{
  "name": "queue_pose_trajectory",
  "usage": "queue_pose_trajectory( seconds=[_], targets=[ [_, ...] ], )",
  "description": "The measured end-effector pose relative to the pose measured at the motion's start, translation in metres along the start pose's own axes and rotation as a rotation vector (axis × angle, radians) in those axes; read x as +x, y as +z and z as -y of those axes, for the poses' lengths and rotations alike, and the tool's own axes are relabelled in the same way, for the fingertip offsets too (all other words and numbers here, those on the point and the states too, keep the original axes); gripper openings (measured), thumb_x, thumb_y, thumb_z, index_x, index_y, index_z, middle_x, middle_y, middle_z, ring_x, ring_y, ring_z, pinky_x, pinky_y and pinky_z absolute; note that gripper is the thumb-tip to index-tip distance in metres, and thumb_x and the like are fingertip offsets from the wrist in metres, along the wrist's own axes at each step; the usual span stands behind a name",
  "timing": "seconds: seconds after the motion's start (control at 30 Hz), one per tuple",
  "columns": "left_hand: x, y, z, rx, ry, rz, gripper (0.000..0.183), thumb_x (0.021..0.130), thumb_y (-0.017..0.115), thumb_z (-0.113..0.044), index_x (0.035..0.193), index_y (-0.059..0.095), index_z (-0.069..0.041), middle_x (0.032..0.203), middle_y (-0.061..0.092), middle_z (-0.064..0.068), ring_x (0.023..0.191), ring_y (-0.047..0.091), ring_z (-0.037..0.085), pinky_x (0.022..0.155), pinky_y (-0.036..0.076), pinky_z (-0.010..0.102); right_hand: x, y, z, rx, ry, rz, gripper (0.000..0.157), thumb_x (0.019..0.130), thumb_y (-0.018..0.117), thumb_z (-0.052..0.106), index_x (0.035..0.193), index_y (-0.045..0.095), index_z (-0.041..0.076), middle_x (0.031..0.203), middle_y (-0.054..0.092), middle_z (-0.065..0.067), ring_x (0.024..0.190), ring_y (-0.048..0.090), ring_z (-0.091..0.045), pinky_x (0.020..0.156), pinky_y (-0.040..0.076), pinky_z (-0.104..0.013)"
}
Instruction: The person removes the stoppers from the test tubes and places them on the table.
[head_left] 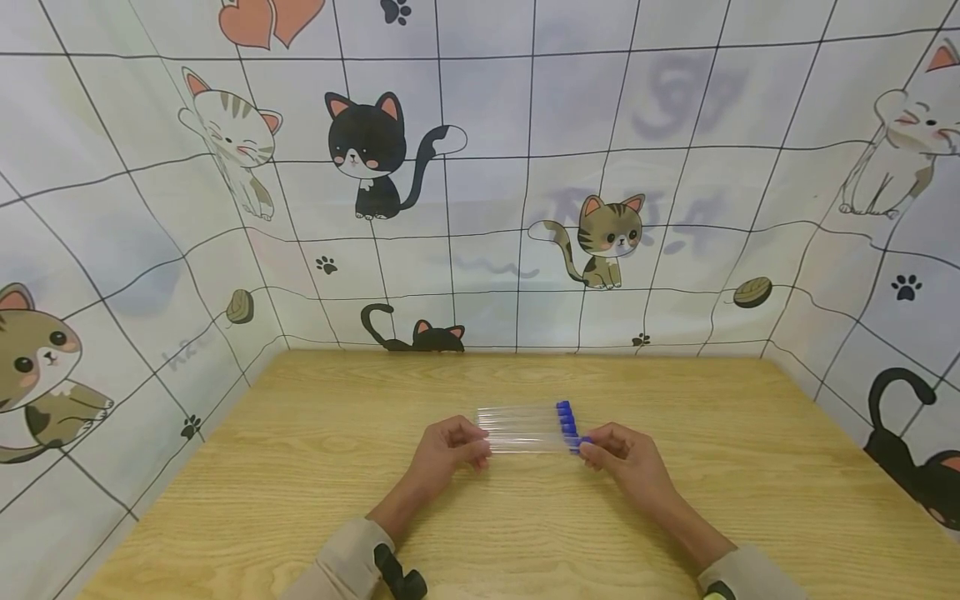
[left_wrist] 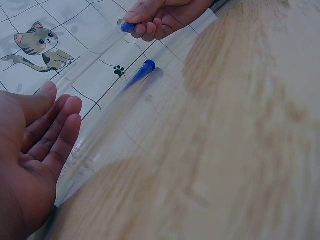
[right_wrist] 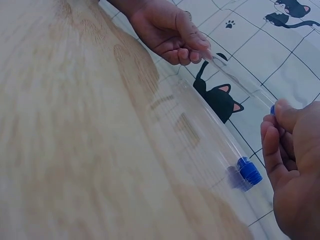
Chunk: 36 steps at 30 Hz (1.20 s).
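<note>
Tube stretches — left hand to right hand.

from the head, the widest view looks forward and down over a wooden table to a cat-print wall. the left-wrist camera, close beside the left hand, faces aslant toward the right hand; the right-wrist camera, equally near its own, tilts the opposite way, toward the left. all three share both hands and blue-capped tubes; the head view shares a tabby cat with the left-wrist view, a peeking black cat with the right.
</note>
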<state>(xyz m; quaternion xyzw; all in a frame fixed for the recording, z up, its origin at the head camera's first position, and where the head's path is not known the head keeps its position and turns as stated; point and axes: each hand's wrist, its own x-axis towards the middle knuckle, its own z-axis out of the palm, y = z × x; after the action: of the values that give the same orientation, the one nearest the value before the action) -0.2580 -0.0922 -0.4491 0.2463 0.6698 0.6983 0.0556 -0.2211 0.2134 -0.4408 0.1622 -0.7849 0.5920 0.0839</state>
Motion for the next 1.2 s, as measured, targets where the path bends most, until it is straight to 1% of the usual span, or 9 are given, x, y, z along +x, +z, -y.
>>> queue_pose_trajectory(
  seconds=[0.2, 0.37, 0.57, 0.63, 0.7, 0.8, 0.87, 1.0, 1.2],
  targets=[
    [0.0, -0.0017, 0.0021, 0.009, 0.008, -0.008, 0.03, 0.09, 0.066, -0.007, 0.108, 0.056, 0.014, 0.085, 0.068, 0.017, 0.07, 0.065, 0.018, 0.067, 0.055, 0.033, 0.0004, 0.0, -0.0014, 0.026, -0.026, 0.039, 0.021, 0.092, 0.065, 0.014, 0.101, 0.063, -0.005, 0.086, 0.069, -0.017, 0.075, 0.065, -0.029, 0.066, 0.054, -0.033],
    [0.0, -0.0024, 0.0028, 0.005, 0.008, -0.007, 0.029, 0.09, 0.066, -0.008, 0.108, 0.057, 0.014, 0.086, 0.068, 0.018, 0.071, 0.065, 0.018, 0.067, 0.055, 0.033, 0.0007, 0.0, -0.0023, 0.047, -0.023, 0.055, 0.019, 0.092, 0.065, 0.014, 0.1, 0.064, -0.003, 0.086, 0.068, -0.019, 0.075, 0.065, -0.03, 0.066, 0.054, -0.033],
    [-0.0002, -0.0023, 0.0028, 0.019, 0.0, -0.02, 0.028, 0.09, 0.066, -0.008, 0.108, 0.058, 0.013, 0.087, 0.068, 0.019, 0.071, 0.066, 0.019, 0.068, 0.055, 0.033, 0.0001, -0.0006, -0.0019, 0.074, -0.045, 0.078, 0.019, 0.092, 0.064, 0.01, 0.101, 0.063, -0.007, 0.085, 0.068, -0.018, 0.074, 0.065, -0.028, 0.065, 0.054, -0.032],
    [-0.0003, -0.0021, 0.0026, 0.022, -0.004, -0.024, 0.028, 0.09, 0.066, -0.008, 0.108, 0.058, 0.012, 0.086, 0.068, 0.018, 0.071, 0.066, 0.019, 0.068, 0.055, 0.033, 0.0001, -0.0006, -0.0016, 0.077, -0.039, 0.081, 0.02, 0.092, 0.064, 0.01, 0.102, 0.062, -0.008, 0.085, 0.068, -0.018, 0.075, 0.065, -0.027, 0.066, 0.054, -0.032],
    [-0.0004, -0.0019, 0.0021, 0.021, -0.007, -0.024, 0.028, 0.09, 0.066, -0.008, 0.108, 0.058, 0.012, 0.086, 0.068, 0.018, 0.071, 0.066, 0.02, 0.068, 0.055, 0.033, 0.0004, -0.0004, -0.0012, 0.085, -0.015, 0.079, 0.021, 0.092, 0.065, 0.011, 0.102, 0.062, -0.008, 0.086, 0.068, -0.019, 0.075, 0.065, -0.027, 0.067, 0.054, -0.032],
    [-0.0007, -0.0015, 0.0011, 0.019, 0.002, -0.022, 0.029, 0.091, 0.065, -0.007, 0.109, 0.057, 0.013, 0.087, 0.068, 0.021, 0.071, 0.066, 0.02, 0.068, 0.055, 0.034, 0.0005, -0.0002, -0.0007, 0.094, 0.014, 0.079, 0.022, 0.091, 0.066, 0.013, 0.101, 0.063, -0.007, 0.086, 0.068, -0.018, 0.076, 0.065, -0.027, 0.068, 0.054, -0.032],
    [-0.0008, -0.0014, 0.0007, 0.018, 0.008, -0.02, 0.028, 0.091, 0.064, -0.006, 0.109, 0.056, 0.014, 0.088, 0.067, 0.023, 0.072, 0.066, 0.021, 0.068, 0.055, 0.034, 0.0006, -0.0003, -0.0008, 0.099, 0.012, 0.084, 0.022, 0.091, 0.066, 0.012, 0.101, 0.063, -0.007, 0.085, 0.068, -0.018, 0.076, 0.065, -0.027, 0.068, 0.054, -0.032],
    [-0.0004, -0.0013, 0.0007, 0.018, 0.004, -0.022, 0.027, 0.091, 0.063, -0.005, 0.109, 0.056, 0.014, 0.089, 0.066, 0.025, 0.072, 0.065, 0.02, 0.069, 0.055, 0.035, 0.0006, -0.0006, -0.0019, 0.105, -0.023, 0.107, 0.02, 0.092, 0.064, 0.009, 0.101, 0.062, -0.008, 0.084, 0.067, -0.018, 0.075, 0.064, -0.029, 0.067, 0.054, -0.033],
    [0.0008, -0.0017, 0.0015, 0.0, -0.009, -0.021, 0.028, 0.091, 0.065, -0.006, 0.109, 0.056, 0.015, 0.089, 0.066, 0.026, 0.071, 0.065, 0.019, 0.068, 0.055, 0.034, 0.0005, -0.0001, -0.0018, 0.1, 0.016, 0.089, 0.021, 0.091, 0.066, 0.013, 0.101, 0.063, -0.005, 0.087, 0.067, -0.021, 0.077, 0.064, -0.03, 0.069, 0.054, -0.034]
  ],
)
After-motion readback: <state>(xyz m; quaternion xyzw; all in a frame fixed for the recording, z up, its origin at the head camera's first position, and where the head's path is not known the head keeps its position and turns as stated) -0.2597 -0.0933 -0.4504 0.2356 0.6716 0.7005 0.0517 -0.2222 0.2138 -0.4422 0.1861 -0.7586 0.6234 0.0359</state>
